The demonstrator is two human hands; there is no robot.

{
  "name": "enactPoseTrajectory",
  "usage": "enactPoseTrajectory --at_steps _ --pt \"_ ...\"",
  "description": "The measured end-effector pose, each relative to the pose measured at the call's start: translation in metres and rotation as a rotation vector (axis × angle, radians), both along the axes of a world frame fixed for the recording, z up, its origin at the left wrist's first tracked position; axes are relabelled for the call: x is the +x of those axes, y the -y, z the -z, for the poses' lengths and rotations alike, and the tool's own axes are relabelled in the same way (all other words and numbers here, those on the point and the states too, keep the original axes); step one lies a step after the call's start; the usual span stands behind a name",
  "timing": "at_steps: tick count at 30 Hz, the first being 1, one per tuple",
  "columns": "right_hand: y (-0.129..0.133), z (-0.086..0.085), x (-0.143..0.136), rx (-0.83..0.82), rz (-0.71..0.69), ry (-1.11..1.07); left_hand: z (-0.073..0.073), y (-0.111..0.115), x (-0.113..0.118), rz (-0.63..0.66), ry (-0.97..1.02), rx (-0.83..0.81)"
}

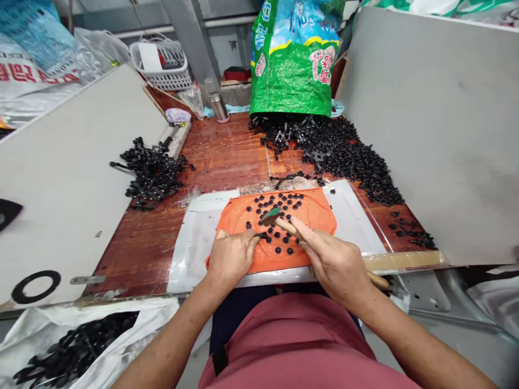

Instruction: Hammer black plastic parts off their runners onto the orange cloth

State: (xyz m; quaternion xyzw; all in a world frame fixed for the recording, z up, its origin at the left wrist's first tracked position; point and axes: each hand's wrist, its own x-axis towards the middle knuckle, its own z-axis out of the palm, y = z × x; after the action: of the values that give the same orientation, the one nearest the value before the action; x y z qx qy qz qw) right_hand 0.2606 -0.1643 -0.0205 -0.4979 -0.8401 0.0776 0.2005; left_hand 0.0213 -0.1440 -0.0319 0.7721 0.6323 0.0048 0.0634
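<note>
My right hand point(338, 262) is wrapped round the wooden handle of a hammer point(287, 226), whose green and brown head is over the black pieces on the orange cloth point(318, 216). Between the fingertips of my left hand point(233, 251), at the cloth's left part, is a small black part point(261, 235). Several round black pieces point(278, 250) lie spread over the cloth, some partly hidden by the hammer head. Under the cloth is a white padded sheet point(190, 227).
Black parts are heaped at the right point(365, 167) and left point(152, 173). A green bag point(294, 81) stands behind, with a metal flask point(219, 107) and a white basket point(172, 78) left of it. Grey panels flank both sides. A white sack point(156, 319) holds black parts at lower left.
</note>
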Motion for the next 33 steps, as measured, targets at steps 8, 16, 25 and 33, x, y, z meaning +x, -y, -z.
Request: enactPoseTrajectory --at_steps 8,16,25,33 --pt "0.001 0.003 -0.004 -0.004 -0.005 -0.01 0.002 0.002 -0.002 0.008 -0.046 0.039" --pt "0.003 -0.01 0.014 -0.078 0.024 -0.18 -0.001 0.0 -0.008 -0.081 0.1 -0.018" --pt "0.009 0.007 0.029 -0.165 0.102 -0.204 0.001 0.0 -0.003 -0.077 0.073 -0.032" --pt "0.009 0.006 0.026 -0.164 0.087 -0.12 0.005 0.004 -0.002 -0.022 0.005 0.029"
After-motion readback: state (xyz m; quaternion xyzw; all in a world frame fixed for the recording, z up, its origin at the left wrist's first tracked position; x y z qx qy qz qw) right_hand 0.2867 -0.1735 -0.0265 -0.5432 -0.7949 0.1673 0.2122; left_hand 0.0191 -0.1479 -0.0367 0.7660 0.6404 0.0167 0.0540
